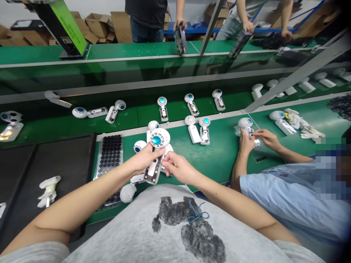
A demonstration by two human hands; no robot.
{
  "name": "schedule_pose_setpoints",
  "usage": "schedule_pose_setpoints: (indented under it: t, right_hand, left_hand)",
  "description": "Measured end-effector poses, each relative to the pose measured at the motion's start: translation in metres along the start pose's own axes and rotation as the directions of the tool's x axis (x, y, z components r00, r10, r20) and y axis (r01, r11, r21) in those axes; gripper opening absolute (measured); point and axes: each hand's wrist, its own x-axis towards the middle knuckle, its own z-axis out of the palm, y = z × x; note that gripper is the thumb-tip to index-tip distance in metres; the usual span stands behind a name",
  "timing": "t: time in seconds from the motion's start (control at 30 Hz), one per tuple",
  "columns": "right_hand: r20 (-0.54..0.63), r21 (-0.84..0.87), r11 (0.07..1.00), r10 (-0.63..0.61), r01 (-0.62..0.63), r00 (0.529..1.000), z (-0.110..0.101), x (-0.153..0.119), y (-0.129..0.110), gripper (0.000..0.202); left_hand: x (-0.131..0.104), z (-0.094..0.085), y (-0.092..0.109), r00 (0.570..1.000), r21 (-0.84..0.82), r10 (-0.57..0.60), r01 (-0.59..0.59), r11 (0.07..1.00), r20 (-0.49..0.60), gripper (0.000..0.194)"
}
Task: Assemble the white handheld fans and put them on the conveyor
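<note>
My left hand (144, 159) grips a small white handheld fan (157, 146) with a round head, a teal centre and an open handle that shows its circuit board. My right hand (178, 168) pinches at the fan's handle from the right side. Both hands hover just above the green work surface (216, 153), close to my chest. More white fan bodies (139, 146) lie directly under and beside the held one.
A sheet of black round pads (110, 153) lies left of my hands. Several fans (197, 129) lie on the green surface and the conveyor belt behind. A co-worker at right handles another fan (246, 126). Other people stand across the far belt.
</note>
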Motion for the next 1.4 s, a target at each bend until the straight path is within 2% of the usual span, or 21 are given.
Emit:
schedule_pose_setpoints:
  t: [0.13, 0.2, 0.27, 0.33, 0.37, 0.43, 0.5, 0.57, 0.63, 0.77, 0.9, 1.03, 1.1, 1.13, 1.2, 1.27, 1.33, 1.4]
  right_hand:
    - [0.055, 0.082, 0.995, 0.047, -0.051, 0.997, 0.005, 0.010, 0.012, 0.010]
    - [0.044, 0.102, 0.993, 0.059, -0.063, 0.997, 0.006, 0.017, 0.016, 0.011]
    - [0.012, 0.096, 0.993, 0.074, -0.075, 0.997, 0.004, 0.024, 0.019, 0.012]
    - [-0.015, 0.096, 0.991, 0.099, -0.097, 0.995, -0.002, 0.028, 0.021, 0.014]
    - [-0.025, 0.117, 0.986, 0.120, -0.116, 0.992, -0.007, 0.029, 0.021, 0.015]
    - [-0.049, 0.202, 0.966, 0.174, -0.161, 0.984, -0.020, 0.029, 0.024, 0.018]
    - [-0.082, 0.285, 0.940, 0.220, -0.189, 0.972, -0.033, 0.028, 0.027, 0.023]
    - [-0.101, 0.319, 0.928, 0.236, -0.193, 0.966, -0.041, 0.028, 0.029, 0.028]
    - [-0.101, 0.320, 0.925, 0.245, -0.202, 0.964, -0.044, 0.028, 0.031, 0.031]
    - [-0.081, 0.306, 0.919, 0.285, -0.248, 0.955, -0.041, 0.033, 0.037, 0.038]
    - [-0.072, 0.287, 0.913, 0.322, -0.289, 0.944, -0.044, 0.041, 0.045, 0.040]
    - [-0.091, 0.308, 0.892, 0.374, -0.331, 0.923, -0.051, 0.048, 0.050, 0.040]
    - [-0.118, 0.311, 0.889, 0.388, -0.336, 0.914, -0.053, 0.050, 0.050, 0.041]
    - [-0.121, 0.314, 0.887, 0.391, -0.339, 0.912, -0.054, 0.051, 0.050, 0.040]
    - [-0.118, 0.316, 0.887, 0.388, -0.336, 0.914, -0.054, 0.051, 0.048, 0.038]
    - [-0.131, 0.307, 0.899, 0.365, -0.312, 0.922, -0.055, 0.049, 0.046, 0.036]
    - [-0.165, 0.293, 0.916, 0.331, -0.275, 0.929, -0.056, 0.045, 0.041, 0.032]
    - [-0.191, 0.286, 0.928, 0.301, -0.240, 0.935, -0.056, 0.041, 0.035, 0.028]
  left_hand:
    - [0.004, 0.001, -0.004, 0.996, 0.199, -0.093, 0.095, 0.975, -0.018, 0.028]
    - [0.009, -0.002, -0.005, 0.997, 0.244, -0.071, 0.074, 0.967, -0.023, 0.029]
    - [0.018, -0.012, -0.002, 0.997, 0.351, 0.059, -0.035, 0.936, -0.058, 0.030]
    - [0.035, -0.032, 0.007, 0.962, 0.501, 0.238, -0.143, 0.854, -0.132, 0.030]
    - [0.045, -0.046, 0.014, 0.934, 0.565, 0.309, -0.161, 0.809, -0.177, 0.029]
    - [0.071, -0.078, 0.031, 0.892, 0.635, 0.371, -0.132, 0.762, -0.260, 0.025]
    - [0.099, -0.109, 0.051, 0.876, 0.650, 0.368, -0.085, 0.755, -0.312, 0.023]
    - [0.128, -0.133, 0.066, 0.873, 0.663, 0.358, -0.054, 0.747, -0.332, 0.022]
    - [0.157, -0.145, 0.074, 0.865, 0.685, 0.364, -0.033, 0.728, -0.345, 0.021]
    - [0.210, -0.152, 0.072, 0.855, 0.754, 0.376, 0.027, 0.656, -0.358, 0.024]
    - [0.243, -0.163, 0.074, 0.807, 0.831, 0.432, 0.126, 0.541, -0.404, 0.027]
    - [0.247, -0.193, 0.095, 0.690, 0.876, 0.582, 0.162, 0.455, -0.430, 0.044]
    - [0.243, -0.208, 0.104, 0.639, 0.871, 0.618, 0.183, 0.457, -0.458, 0.051]
    - [0.242, -0.214, 0.107, 0.628, 0.862, 0.617, 0.190, 0.471, -0.475, 0.050]
    - [0.239, -0.220, 0.111, 0.631, 0.837, 0.594, 0.174, 0.519, -0.499, 0.040]
    - [0.236, -0.216, 0.111, 0.648, 0.805, 0.571, 0.113, 0.582, -0.504, 0.032]
    - [0.228, -0.204, 0.110, 0.670, 0.754, 0.551, 0.019, 0.656, -0.497, 0.028]
    - [0.213, -0.185, 0.107, 0.710, 0.671, 0.519, -0.088, 0.737, -0.476, 0.024]
